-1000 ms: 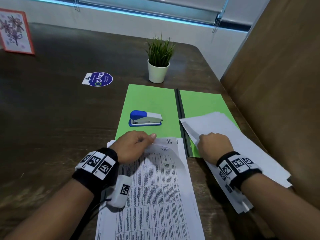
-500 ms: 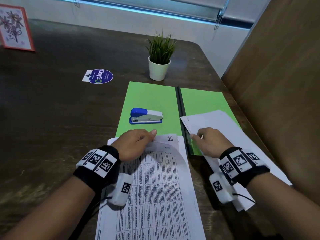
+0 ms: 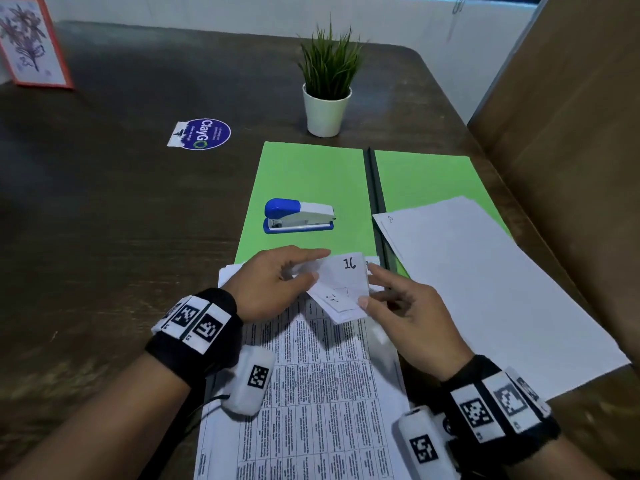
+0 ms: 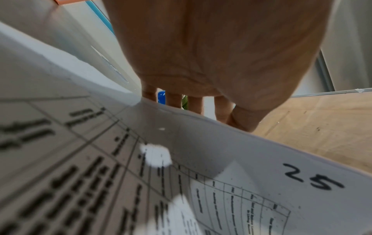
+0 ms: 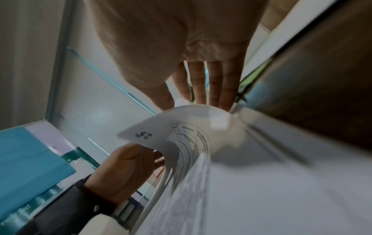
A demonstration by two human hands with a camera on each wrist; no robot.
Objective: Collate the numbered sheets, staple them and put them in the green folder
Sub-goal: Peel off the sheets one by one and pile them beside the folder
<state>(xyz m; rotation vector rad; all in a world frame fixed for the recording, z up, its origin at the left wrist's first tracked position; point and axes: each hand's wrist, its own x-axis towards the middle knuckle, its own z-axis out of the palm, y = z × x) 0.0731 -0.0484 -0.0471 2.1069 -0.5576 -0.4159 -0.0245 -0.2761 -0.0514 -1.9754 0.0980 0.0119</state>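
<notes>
Head view: dark wood table [image 3: 104, 237] against a white wall, brown panel right of the open green folder [image 3: 311, 174]; stapler [image 3: 299, 216] on the folder, potted plant [image 3: 327, 84] behind it. Left hand [image 3: 273, 282] and right hand [image 3: 405, 317] both pinch curled top sheets of the numbered stack [image 3: 311, 393] just below the folder; more sheets [image 3: 485, 289] overlap the folder's right half. Wrist views: left-hand fingers [image 4: 175, 101] behind a lifted sheet marked 25 [image 4: 261, 182]; right-hand fingers [image 5: 215, 82] over that curl.

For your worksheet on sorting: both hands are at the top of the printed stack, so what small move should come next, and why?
Probably lift the curled sheet clear. The left hand and right hand pinch its top edge, a page marked 16 shows beneath, and the stapler lies unused on the open green folder, so sorting seems unfinished.
</notes>
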